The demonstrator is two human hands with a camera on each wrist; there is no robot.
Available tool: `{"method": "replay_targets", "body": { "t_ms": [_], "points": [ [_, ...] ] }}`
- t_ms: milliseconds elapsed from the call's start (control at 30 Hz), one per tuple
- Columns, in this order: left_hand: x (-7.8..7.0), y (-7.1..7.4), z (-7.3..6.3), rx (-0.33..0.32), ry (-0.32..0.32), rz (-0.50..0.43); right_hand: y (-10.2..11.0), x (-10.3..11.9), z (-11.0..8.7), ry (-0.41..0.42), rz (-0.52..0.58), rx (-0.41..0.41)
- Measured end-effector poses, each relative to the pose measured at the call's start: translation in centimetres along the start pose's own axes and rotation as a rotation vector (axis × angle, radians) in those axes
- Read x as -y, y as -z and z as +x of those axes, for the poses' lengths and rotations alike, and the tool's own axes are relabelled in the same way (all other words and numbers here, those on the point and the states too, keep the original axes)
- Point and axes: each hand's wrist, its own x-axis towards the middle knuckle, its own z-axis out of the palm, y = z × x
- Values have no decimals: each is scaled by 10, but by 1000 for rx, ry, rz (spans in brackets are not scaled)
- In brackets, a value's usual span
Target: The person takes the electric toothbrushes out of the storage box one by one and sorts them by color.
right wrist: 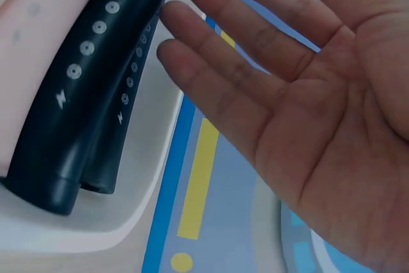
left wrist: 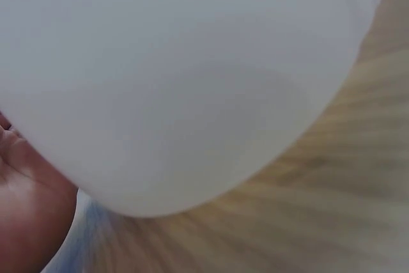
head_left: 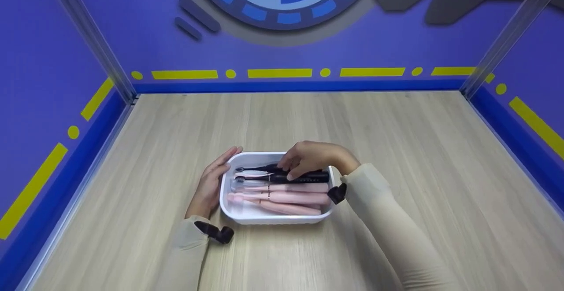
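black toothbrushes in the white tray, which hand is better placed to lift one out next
Right, it seems: the right hand is over the black toothbrushes, its fingertips at their handles. The left hand rests against the left end of the white tray, farther from those handles.

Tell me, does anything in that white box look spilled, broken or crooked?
Slightly: the nearest pink brush in the box slants, while the next pink one lies nearly level. No spill or damage shows.

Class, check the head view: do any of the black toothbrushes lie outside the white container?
No, both black toothbrushes lie inside the white container, alongside the pink toothbrushes.
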Motion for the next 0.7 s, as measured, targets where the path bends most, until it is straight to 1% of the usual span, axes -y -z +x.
{"method": "replay_targets", "body": {
  "t_ms": [167,300,467,533,700],
  "points": [
    [-1,1,0,3,2,16,-1,5,6,-33,-50,23],
    [-1,1,-1,-7,7,21,-4,9,10,-74,-96,35],
    [-1,2,-2,-6,10,7,-9,12,14,-132,-160,42],
    [-1,1,-2,1,9,-1,-10,12,15,-137,-175,42],
    [-1,0,-1,18,8,-6,-10,11,15,-117,-193,35]
  ]
}}
